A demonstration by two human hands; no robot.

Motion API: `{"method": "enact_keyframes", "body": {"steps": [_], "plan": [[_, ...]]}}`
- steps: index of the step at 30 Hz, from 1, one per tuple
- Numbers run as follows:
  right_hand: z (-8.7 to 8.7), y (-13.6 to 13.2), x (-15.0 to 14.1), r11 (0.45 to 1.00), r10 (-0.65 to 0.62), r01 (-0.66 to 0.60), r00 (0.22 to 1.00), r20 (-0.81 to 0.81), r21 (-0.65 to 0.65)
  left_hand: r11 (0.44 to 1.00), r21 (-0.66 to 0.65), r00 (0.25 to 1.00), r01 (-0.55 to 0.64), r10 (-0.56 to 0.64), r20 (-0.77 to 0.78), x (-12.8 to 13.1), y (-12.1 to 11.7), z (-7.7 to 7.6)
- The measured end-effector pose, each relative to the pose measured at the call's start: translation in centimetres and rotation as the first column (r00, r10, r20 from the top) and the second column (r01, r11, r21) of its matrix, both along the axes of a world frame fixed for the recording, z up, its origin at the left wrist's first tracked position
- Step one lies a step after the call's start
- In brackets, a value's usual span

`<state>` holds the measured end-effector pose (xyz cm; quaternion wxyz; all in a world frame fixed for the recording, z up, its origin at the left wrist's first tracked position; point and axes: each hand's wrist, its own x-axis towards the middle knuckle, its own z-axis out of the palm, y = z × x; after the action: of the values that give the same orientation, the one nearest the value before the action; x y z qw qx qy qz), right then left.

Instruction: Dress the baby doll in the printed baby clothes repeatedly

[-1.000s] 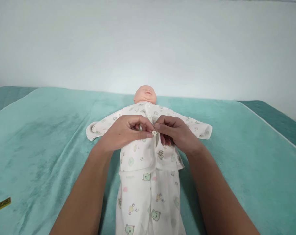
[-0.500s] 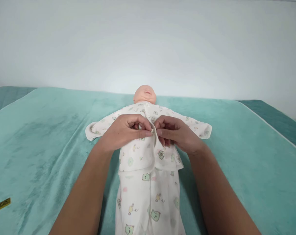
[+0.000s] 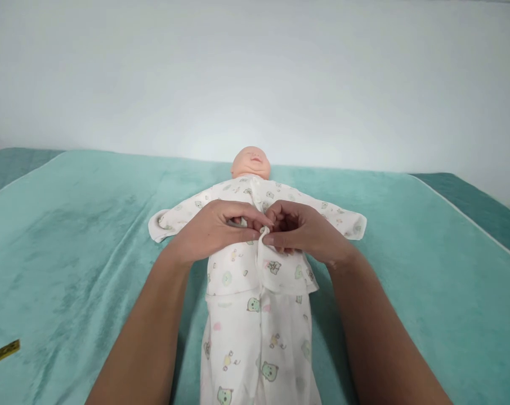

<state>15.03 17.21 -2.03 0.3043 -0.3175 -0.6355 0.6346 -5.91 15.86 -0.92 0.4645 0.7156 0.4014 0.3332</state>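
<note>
A baby doll (image 3: 250, 163) lies on its back, head away from me and arms spread. It wears a white baby shirt (image 3: 233, 275) printed with small animals, over matching trousers (image 3: 242, 343). At the middle of its chest, my left hand (image 3: 221, 228) pinches the shirt's front edge on the left side of the opening. My right hand (image 3: 305, 230) is closed on the other front edge, which curls up between the fingertips. Both hands touch there; the fastening itself is hidden by the fingers.
A teal blanket (image 3: 90, 225) with a few creases lies under the doll. Darker teal cloth (image 3: 483, 208) shows at the far corners. Behind stands a pale wall (image 3: 255, 73). A yellow strip with dark marks (image 3: 2, 354) lies at the left edge.
My hands have come together at the shirt opening. The right front edge has been drawn left, over to the left hand's fingertips, and the gap between the edges has narrowed.
</note>
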Motion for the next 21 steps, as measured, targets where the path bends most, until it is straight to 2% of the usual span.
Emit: {"method": "enact_keyframes", "body": {"steps": [11,21], "plan": [[-0.02,-0.01,0.05,1.000,-0.021,0.020,0.999,0.041,0.016,0.997,0.044,0.996,-0.071,0.073,-0.049,0.44,-0.01,0.00],[0.01,-0.10,-0.01,1.000,0.013,-0.013,1.000,0.005,-0.015,0.981,0.124,0.987,-0.149,0.141,0.073,0.96,-0.10,-0.60]]}}
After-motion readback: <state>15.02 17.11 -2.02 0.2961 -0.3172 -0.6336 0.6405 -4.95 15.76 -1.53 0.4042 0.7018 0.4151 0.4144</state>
